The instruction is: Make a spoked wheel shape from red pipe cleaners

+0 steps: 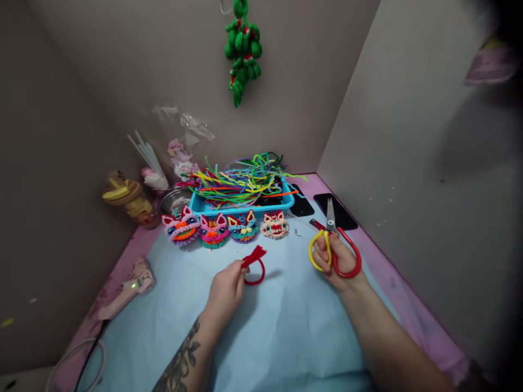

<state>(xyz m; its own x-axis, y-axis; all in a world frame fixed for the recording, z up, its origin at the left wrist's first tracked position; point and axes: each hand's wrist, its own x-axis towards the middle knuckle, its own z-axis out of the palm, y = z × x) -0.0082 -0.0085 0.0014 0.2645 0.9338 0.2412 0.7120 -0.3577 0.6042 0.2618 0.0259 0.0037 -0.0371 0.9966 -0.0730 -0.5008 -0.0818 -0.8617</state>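
Left hand [226,286]: bare. Left forearm [208,329]: bare, bearing a tattoo [190,354] in dark ink; shaded leaf- or petal-like shapes, narrow at the wrist end, broader farther up. Right hand [345,258], right forearm [379,321]: bare.

left-hand grip [226,284]: pinches red pipe-cleaner bundle [254,256], loop below | right-hand grip [344,257]: around scissors [331,222], one handle yellow, one red, blades up | desk [311,182], light-blue cover [294,321]: four pipe-cleaner animal heads [214,232] in a row before blue tray [229,212] heaped with multicoloured pipe cleaners [245,186]; glue gun [126,296] at left, green light lit | wall [302,71]: green ornament [244,46] hanging
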